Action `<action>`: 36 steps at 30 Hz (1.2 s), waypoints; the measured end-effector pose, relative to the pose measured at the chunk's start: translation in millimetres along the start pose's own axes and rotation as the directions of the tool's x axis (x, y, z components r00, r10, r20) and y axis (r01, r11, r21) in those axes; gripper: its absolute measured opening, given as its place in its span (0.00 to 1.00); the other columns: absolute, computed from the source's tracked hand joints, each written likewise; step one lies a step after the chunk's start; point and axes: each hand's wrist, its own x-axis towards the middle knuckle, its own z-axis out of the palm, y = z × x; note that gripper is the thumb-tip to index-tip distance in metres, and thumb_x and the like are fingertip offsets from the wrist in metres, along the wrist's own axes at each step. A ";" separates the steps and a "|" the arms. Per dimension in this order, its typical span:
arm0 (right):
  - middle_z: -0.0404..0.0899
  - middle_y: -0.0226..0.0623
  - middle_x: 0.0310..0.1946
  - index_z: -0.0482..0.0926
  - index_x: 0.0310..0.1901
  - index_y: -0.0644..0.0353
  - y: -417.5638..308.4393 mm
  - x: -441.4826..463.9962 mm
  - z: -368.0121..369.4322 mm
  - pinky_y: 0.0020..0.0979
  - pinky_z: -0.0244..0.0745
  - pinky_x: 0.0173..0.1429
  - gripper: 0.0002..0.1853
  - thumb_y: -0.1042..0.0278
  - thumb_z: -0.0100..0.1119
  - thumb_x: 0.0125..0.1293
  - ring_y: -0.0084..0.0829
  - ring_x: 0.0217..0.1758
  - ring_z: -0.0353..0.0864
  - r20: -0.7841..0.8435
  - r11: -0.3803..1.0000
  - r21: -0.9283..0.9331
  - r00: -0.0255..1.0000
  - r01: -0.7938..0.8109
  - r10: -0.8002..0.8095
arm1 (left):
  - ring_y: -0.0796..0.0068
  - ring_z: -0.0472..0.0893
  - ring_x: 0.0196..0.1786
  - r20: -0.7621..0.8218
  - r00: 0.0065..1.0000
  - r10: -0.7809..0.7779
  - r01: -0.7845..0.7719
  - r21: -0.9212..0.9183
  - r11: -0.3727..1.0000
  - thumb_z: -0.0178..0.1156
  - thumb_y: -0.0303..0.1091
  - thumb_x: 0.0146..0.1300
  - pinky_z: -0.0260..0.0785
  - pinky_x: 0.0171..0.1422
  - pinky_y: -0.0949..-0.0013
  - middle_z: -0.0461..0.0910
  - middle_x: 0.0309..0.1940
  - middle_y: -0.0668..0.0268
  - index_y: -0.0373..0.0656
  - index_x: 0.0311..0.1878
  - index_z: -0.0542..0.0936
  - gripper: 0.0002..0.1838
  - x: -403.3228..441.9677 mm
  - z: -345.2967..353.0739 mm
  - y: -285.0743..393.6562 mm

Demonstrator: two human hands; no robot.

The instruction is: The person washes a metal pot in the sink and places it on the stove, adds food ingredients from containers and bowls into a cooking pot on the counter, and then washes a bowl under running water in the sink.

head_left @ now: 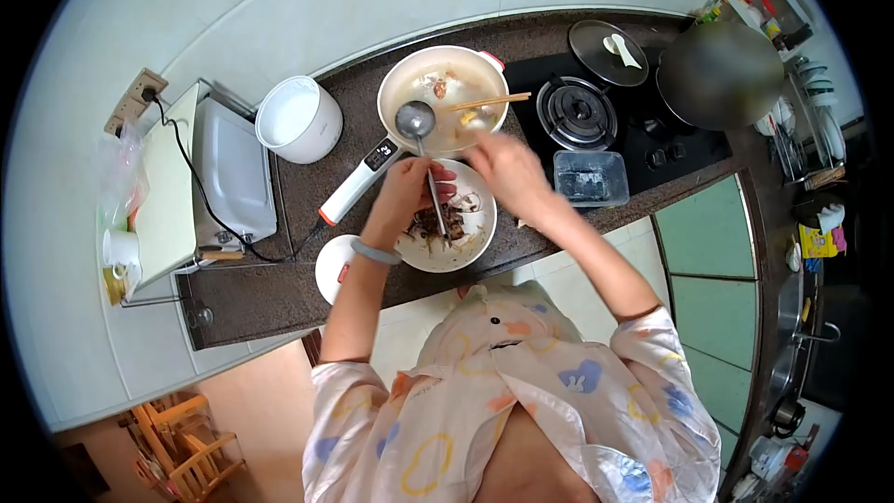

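My left hand [407, 191], with a grey band on its wrist, is closed around the handle of a metal ladle [415, 119]. The ladle's bowl is over the left side of a white electric pot [388, 93] of cloudy broth with food pieces, and its handle reaches down over a white bowl [480, 247]. Dark brown scraps [438, 224] lie in that bowl. My right hand [510, 172] is above the pot's lower right rim; motion smears its fingers, and I cannot tell whether they hold anything. Wooden chopsticks [503, 100] rest across the pot's right rim.
Left of the pot stand a white canister [321, 130] and a toaster oven [237, 168] with a black cord. A white round lid [332, 270] lies near the counter's front edge. To the right are a clear plastic container [591, 179], a gas burner [576, 114] and a dark lid [596, 47].
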 end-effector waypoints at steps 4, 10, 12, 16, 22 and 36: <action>0.77 0.46 0.38 0.79 0.43 0.61 63.8 51.6 -3.3 0.43 0.73 0.49 0.12 0.70 0.63 0.57 0.48 0.44 0.75 -0.111 0.890 -0.449 0.983 0.082 -0.146 | 0.59 0.85 0.32 -0.065 0.997 -0.043 0.070 0.514 0.855 0.46 0.37 0.71 0.80 0.34 0.60 0.83 0.30 0.51 0.32 0.39 0.76 0.16 46.3 -31.3 35.7; 0.77 0.43 0.45 0.82 0.43 0.59 96.1 89.8 14.4 0.41 0.71 0.52 0.12 0.67 0.55 0.61 0.43 0.50 0.76 0.143 0.743 -0.666 0.989 0.065 0.041 | 0.48 0.84 0.41 -0.066 0.882 0.466 0.091 0.995 -0.031 0.51 0.34 0.64 0.78 0.44 0.52 0.83 0.36 0.46 0.37 0.35 0.83 0.13 85.9 -28.0 45.6; 0.76 0.43 0.48 0.82 0.45 0.59 95.7 95.6 18.9 0.41 0.72 0.52 0.12 0.67 0.55 0.62 0.43 0.49 0.78 0.166 0.701 -0.713 0.971 -0.001 0.171 | 0.49 0.85 0.42 -0.098 0.892 0.440 0.138 0.989 -0.060 0.52 0.33 0.63 0.78 0.45 0.53 0.84 0.37 0.47 0.38 0.36 0.84 0.12 84.1 -17.2 48.7; 0.77 0.43 0.48 0.83 0.45 0.58 96.5 102.9 18.7 0.39 0.76 0.49 0.12 0.68 0.57 0.62 0.40 0.47 0.82 0.206 0.746 -0.665 0.950 -0.039 0.234 | 0.50 0.84 0.44 -0.166 0.907 0.388 0.227 0.967 -0.117 0.53 0.34 0.62 0.78 0.48 0.55 0.84 0.39 0.49 0.40 0.38 0.85 0.12 91.6 -4.4 54.0; 0.82 0.38 0.37 0.85 0.40 0.57 70.1 97.7 -33.1 0.39 0.78 0.46 0.09 0.67 0.59 0.61 0.40 0.47 0.83 0.275 0.704 -0.700 0.955 0.118 0.114 | 0.52 0.85 0.45 -0.217 0.957 0.193 0.240 0.965 -0.102 0.57 0.38 0.57 0.76 0.50 0.56 0.85 0.40 0.52 0.41 0.39 0.86 0.14 115.8 -12.9 63.0; 0.80 0.42 0.38 0.81 0.41 0.53 99.1 100.7 -44.3 0.40 0.79 0.41 0.08 0.71 0.59 0.58 0.42 0.41 0.84 0.348 0.801 -0.540 0.935 0.260 -0.069 | 0.54 0.84 0.44 -0.155 0.979 0.136 0.184 0.953 -0.240 0.60 0.35 0.54 0.76 0.50 0.58 0.83 0.38 0.50 0.38 0.38 0.85 0.13 116.6 -7.7 97.7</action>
